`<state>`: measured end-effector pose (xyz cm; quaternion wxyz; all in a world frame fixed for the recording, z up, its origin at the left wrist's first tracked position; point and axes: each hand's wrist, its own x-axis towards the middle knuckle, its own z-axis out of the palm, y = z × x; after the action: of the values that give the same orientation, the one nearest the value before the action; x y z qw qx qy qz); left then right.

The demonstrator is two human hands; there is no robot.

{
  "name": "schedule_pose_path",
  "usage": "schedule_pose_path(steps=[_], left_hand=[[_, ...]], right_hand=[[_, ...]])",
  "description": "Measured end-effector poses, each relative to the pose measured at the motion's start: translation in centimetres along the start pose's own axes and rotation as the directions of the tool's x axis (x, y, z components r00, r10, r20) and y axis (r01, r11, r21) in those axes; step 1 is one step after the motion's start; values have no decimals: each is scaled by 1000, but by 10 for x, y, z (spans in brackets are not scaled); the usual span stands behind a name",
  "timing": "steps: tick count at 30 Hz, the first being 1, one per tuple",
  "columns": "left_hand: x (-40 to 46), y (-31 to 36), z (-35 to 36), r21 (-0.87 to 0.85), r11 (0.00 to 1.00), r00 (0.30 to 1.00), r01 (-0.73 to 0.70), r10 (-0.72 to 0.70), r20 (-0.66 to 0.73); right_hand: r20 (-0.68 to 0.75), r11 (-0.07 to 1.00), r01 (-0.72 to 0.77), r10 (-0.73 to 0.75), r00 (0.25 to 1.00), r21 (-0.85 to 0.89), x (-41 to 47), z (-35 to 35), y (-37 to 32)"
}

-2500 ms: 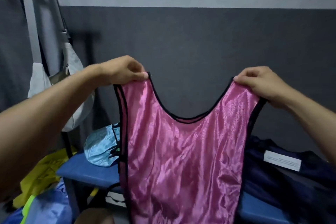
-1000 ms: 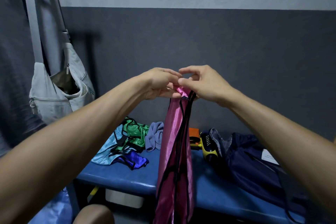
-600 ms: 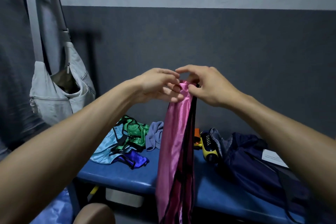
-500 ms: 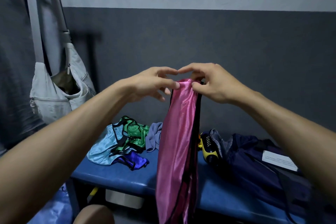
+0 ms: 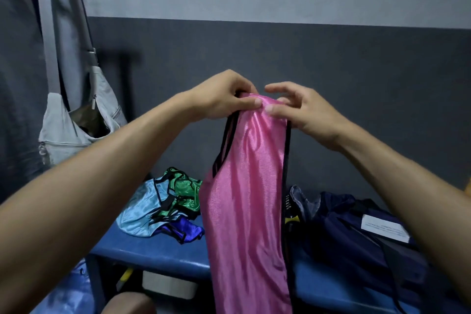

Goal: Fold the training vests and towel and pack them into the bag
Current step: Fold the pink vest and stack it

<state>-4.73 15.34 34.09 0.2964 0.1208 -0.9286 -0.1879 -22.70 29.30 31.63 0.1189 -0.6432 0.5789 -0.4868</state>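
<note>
A pink training vest (image 5: 248, 206) with black trim hangs folded lengthwise in front of me, above the blue bench (image 5: 163, 252). My left hand (image 5: 224, 98) pinches its top left corner. My right hand (image 5: 303, 112) pinches the top right edge with thumb and curled fingers, the index finger raised. Light blue, green and dark blue vests (image 5: 165, 206) lie in a heap on the bench at left. A navy bag (image 5: 356, 237) with a white label lies open on the bench at right. The towel is hidden behind the pink vest.
A grey shoulder bag (image 5: 76, 130) hangs from a strap on the left wall. A yellow and black object (image 5: 290, 214) peeks out behind the vest, next to the navy bag. A white box (image 5: 168, 285) sits under the bench. The dark grey wall is close behind.
The vest went from held spread by both shoulders to folded in half lengthwise. In the last half second my left hand took the top again and the hands moved slightly apart, widening the panel.
</note>
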Motion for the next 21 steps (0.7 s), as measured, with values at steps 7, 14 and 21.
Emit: schedule_pose_path(steps=[7, 14, 21], left_hand=[[-4, 7, -5, 259, 965, 997, -44, 57, -43], [-15, -12, -17, 162, 986, 999, -24, 30, -30], [-24, -16, -18, -270, 962, 999, 38, -40, -2]], right_hand=[[-7, 887, -209, 232, 973, 411, -18, 43, 39], [61, 733, -148, 144, 988, 664, -8, 52, 38], [-42, 752, -41, 91, 995, 658, 17, 63, 36]])
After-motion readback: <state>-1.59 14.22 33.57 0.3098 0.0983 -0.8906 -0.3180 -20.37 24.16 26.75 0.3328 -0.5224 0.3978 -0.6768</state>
